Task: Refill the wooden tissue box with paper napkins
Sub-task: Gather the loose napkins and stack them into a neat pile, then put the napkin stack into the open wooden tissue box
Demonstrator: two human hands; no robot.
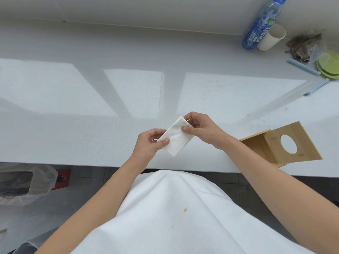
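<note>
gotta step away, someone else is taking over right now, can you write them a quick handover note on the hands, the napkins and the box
Left hand: pinching the lower left end of the napkin stack.
Right hand: pinching the upper right end of the same stack, held above the white counter.
Wooden tissue box: at the right counter edge, tipped so the face with the round hole shows; its inside is not visible, so I cannot tell whether it holds napkins.
Done: stack picked up and held in both hands.
Left: put the stack into the box, then set the box right.

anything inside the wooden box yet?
The wooden box lies tipped on the counter. Only bare wood shows through its round hole; the right arm hides its open end. Both hands hold the napkin.
</note>
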